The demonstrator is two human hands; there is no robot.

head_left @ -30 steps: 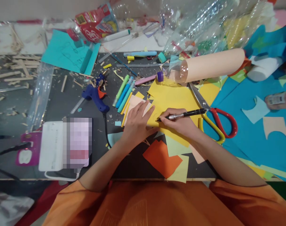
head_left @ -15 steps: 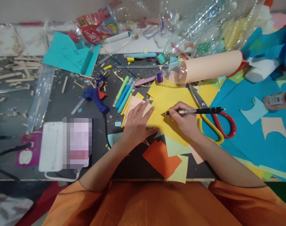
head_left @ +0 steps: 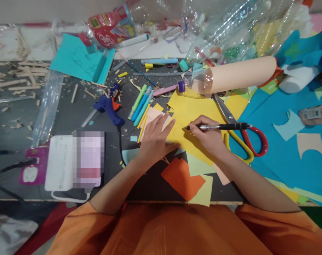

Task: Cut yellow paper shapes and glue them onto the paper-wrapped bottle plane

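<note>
My right hand [head_left: 207, 136] is closed around a black and silver pen [head_left: 222, 126], its tip at the yellow paper [head_left: 198, 109]. A faint curved line shows on the paper left of the tip. Fingers spread, my left hand [head_left: 157, 136] lies flat over the paper's left edge and a pale peach piece of paper [head_left: 153, 114]. Scissors [head_left: 230, 118] with one yellow and one red handle lie just right of my right hand, partly hidden behind it and the pen. Below the hands are an orange paper piece [head_left: 182, 179] and pale green scraps [head_left: 205, 193].
A bottle wrapped in peach paper [head_left: 243, 75] lies behind the yellow paper. Markers [head_left: 141, 104] and a blue glue gun [head_left: 109, 109] are left of my hands. A phone [head_left: 90, 159] and white power bank [head_left: 59, 163] sit near the front edge. Blue paper [head_left: 277, 152] covers the right side.
The pen tip has shifted very slightly on the yellow paper, and the faint curved line looks a little longer. My left hand stays in place. The whole view has shifted a little.
</note>
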